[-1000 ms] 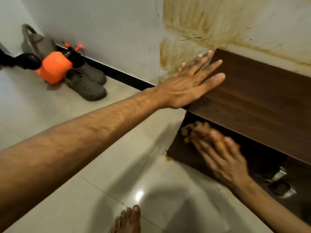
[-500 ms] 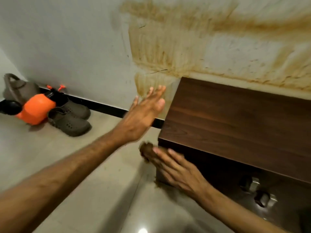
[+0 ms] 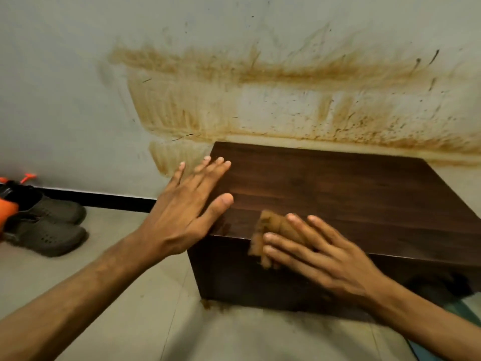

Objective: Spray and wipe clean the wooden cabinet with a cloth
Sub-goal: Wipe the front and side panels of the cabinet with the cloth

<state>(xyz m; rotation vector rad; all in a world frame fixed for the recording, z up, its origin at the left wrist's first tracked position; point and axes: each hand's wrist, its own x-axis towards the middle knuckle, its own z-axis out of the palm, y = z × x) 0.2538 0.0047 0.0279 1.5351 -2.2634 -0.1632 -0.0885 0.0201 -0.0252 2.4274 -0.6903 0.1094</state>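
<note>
A low dark wooden cabinet (image 3: pixel 351 194) stands on the floor against a stained wall. My left hand (image 3: pixel 187 204) lies flat and open at the cabinet's left top corner, fingers spread. My right hand (image 3: pixel 317 254) presses a small brown cloth (image 3: pixel 265 230) against the front top edge of the cabinet, fingers stretched over it. An orange spray bottle (image 3: pixel 7 204) with a black head shows partly at the far left edge, on the floor.
A pair of grey clogs (image 3: pixel 49 225) sits on the tiled floor at the left by the black skirting. Brown smears cover the wall (image 3: pixel 260 100) behind the cabinet. A brown spot (image 3: pixel 207 303) lies at the cabinet's front left foot.
My right hand has carried the cloth up from the cabinet's front left side to its top front edge. My left hand left the top and came back to the left corner. The view swung right.
</note>
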